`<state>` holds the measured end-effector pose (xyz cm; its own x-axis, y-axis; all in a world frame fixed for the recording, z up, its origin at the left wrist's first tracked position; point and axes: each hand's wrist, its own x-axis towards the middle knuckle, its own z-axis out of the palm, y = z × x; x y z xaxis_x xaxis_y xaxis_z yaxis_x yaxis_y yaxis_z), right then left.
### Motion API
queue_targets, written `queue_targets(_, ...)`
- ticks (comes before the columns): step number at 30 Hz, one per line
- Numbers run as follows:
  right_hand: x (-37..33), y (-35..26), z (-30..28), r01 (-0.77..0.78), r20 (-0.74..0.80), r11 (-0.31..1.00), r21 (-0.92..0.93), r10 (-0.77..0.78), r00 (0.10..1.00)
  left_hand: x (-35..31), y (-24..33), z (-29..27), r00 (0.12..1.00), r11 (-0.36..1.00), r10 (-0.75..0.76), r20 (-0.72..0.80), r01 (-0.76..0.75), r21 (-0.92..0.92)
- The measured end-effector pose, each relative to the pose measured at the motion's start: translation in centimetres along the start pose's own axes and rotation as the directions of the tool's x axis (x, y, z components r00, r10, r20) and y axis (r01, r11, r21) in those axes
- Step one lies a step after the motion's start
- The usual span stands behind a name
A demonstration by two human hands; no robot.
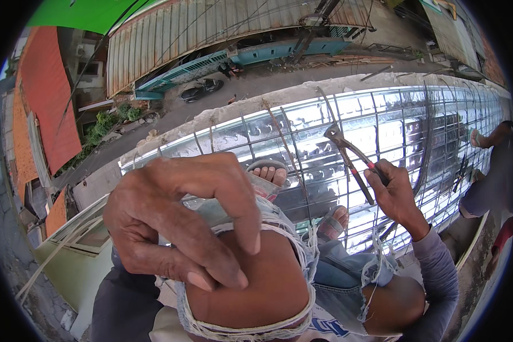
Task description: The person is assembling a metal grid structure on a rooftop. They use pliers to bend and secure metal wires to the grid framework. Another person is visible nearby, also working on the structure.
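My right hand (396, 191) grips a pair of end-cutting pincers (335, 135) by one of the black handles with red bands. The pincers' head points away from me, above a steel rebar grid (403, 134), and the other handle slants down beside my fingers. Close to the camera, my left hand (171, 214) hangs over my bare knee (262, 285), which shows through torn jeans. Its fingers are curled inward, thumb against the middle finger. Whether anything is pinched there I cannot make out. My sandalled feet are among the bars.
Shiny ribbed metal decking (319, 134) lies under the bars. Rebar ends stick up along a rough concrete edge (233, 117). Far below run a street with a parked motorbike (202, 90) and rusty roofing (211, 40). Another person (490, 182) is at the right, with a foot on the grid.
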<state>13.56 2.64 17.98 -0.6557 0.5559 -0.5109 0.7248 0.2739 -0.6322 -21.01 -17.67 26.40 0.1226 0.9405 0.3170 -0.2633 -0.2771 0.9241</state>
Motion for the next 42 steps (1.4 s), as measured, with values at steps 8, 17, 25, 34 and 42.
queue_targets(8,4.0,3.4,3.1,0.399,0.255,0.894,-0.203,-0.345,0.903,1.2,10.6,6.4,0.959,0.763,-0.228,-0.168,0.283,0.58)
queue_targets(17,3.6,6.9,3.1,0.433,0.325,0.899,-0.06,-0.393,0.86,9.1,13.1,13.0,0.543,0.171,-0.679,-0.493,0.771,0.613)
queue_targets(25,3.8,9.0,1.0,0.508,0.244,0.86,-0.047,-0.484,0.841,12.5,13.3,16.7,0.28,-0.002,-0.774,-0.568,0.896,0.444)
queue_targets(34,3.7,8.7,0.6,0.508,0.219,0.861,0.022,-0.5,0.838,12.5,14.8,19.5,0.291,-0.016,-0.785,-0.547,0.873,0.488)
queue_targets(42,4.0,8.2,0.5,0.501,0.242,0.864,0.051,-0.497,0.833,10.3,15.5,20.8,0.222,0.021,-0.777,-0.589,0.945,0.328)
